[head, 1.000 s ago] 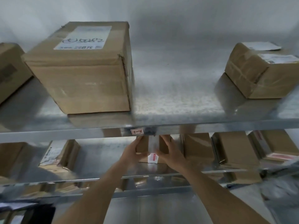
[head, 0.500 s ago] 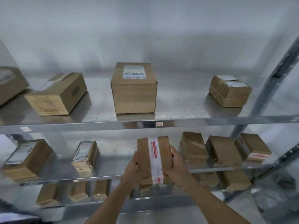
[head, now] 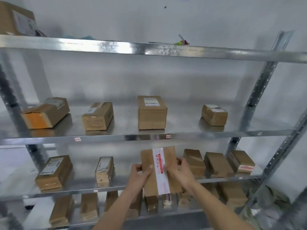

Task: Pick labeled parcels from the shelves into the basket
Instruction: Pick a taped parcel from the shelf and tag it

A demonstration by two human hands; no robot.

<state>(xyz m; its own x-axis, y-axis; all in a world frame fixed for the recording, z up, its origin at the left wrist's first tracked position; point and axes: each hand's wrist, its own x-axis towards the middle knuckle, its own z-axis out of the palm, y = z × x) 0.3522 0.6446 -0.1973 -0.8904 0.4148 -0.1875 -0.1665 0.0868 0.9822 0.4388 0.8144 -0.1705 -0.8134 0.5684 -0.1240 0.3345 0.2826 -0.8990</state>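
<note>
A brown cardboard parcel (head: 167,163) with a white strip of red-printed tape down its face is held in the air in front of the metal shelving. My left hand (head: 140,174) grips its left edge, thumb on the front. My right hand (head: 180,170) grips its right edge. The parcel is clear of the lower shelf (head: 79,188) and tilts slightly left. No basket is in view.
Several cardboard parcels stand on the middle shelf (head: 126,136), among them a tall labelled box (head: 152,112). More parcels line the lower shelf and the bottom tier. A binder clip (head: 183,41) sits on the top shelf. A steel upright (head: 259,90) stands at the right.
Both hands drew the taped parcel off the lower shelf and toward me. The view pulled back and up, so more tiers of shelving show.
</note>
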